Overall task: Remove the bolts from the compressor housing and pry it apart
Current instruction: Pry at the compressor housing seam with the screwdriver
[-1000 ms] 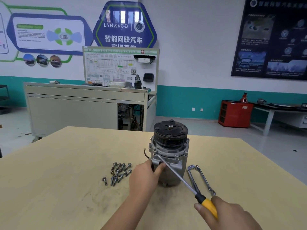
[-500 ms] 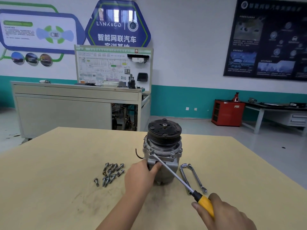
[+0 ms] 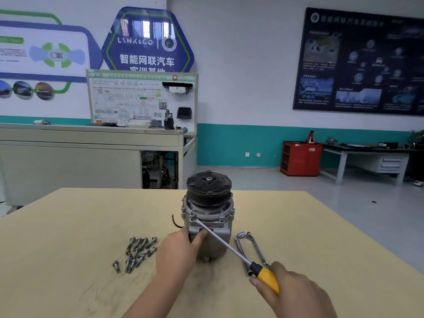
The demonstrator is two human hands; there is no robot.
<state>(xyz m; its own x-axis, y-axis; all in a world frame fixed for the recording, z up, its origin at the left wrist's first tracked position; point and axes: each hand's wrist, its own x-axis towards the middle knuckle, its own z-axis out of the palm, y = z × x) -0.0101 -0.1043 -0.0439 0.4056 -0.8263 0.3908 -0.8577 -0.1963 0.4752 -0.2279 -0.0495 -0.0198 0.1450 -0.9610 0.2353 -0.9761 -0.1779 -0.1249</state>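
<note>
On the far wall a blue hexagonal sign (image 3: 148,40) carries the brand "LYNK&CO" in thin white letters, beside a round emblem. Under it stands "智能网联汽车" in large white characters; a second line below is cut off by the white training board (image 3: 128,99) in front. The board's header strip and wiring diagram are too small to read. The dark poster (image 3: 358,63) on the right-hand wall and the white panel (image 3: 41,51) at the left hold only blurred print.

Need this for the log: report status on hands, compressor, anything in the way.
Left hand grips compressor body. Right hand holds screwdriver, tip at housing flange. Loose bolts piled left, wrenches right, both clear.
</note>
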